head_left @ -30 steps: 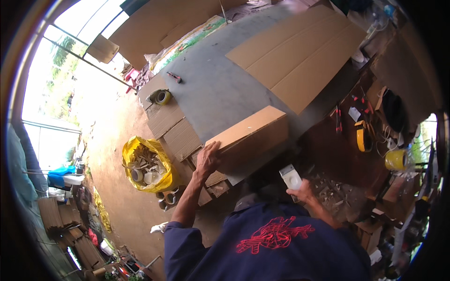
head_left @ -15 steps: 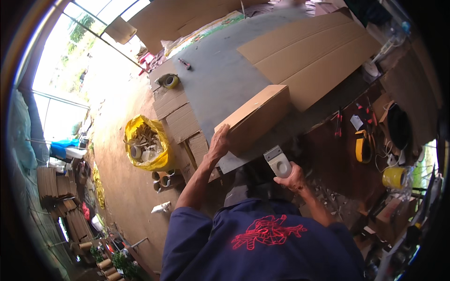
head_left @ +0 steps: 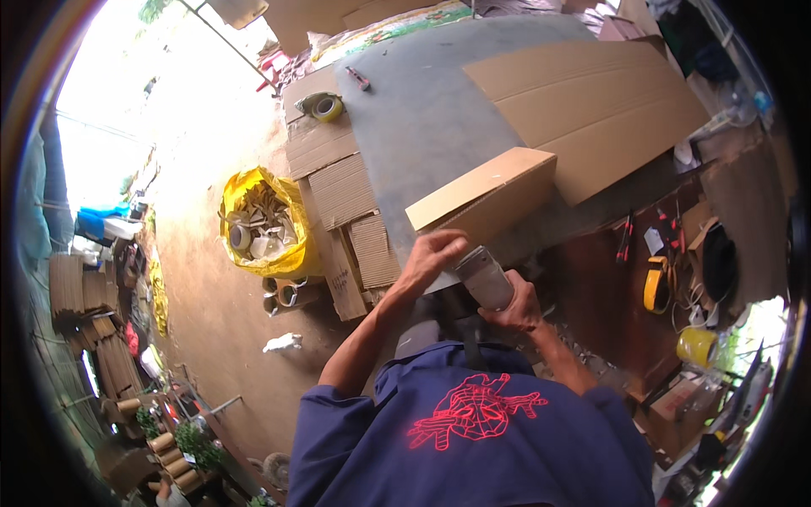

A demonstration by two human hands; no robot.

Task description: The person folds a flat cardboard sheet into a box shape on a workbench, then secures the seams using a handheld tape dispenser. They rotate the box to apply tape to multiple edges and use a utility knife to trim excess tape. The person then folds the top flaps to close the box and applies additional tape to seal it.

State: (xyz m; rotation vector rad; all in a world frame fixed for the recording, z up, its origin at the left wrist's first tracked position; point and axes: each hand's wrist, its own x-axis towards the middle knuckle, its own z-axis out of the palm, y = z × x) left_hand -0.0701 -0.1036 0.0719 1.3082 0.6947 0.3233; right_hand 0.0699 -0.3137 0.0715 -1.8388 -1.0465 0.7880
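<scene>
Both hands had met at the box (head_left: 486,198): left hand (head_left: 432,256) now touching the pale device (head_left: 486,277) gripped in the right hand (head_left: 514,306).

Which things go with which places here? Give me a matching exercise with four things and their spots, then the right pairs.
Things:
1. cardboard box
2. yellow bag
3. tape roll
4. pale flat object

Places:
A. on the floor, left of the table
B. in the right hand
C. at the near edge of the grey table, by the left hand
D. at the table's far left corner, on cardboard

Pairs: 1-C, 2-A, 3-D, 4-B
</scene>
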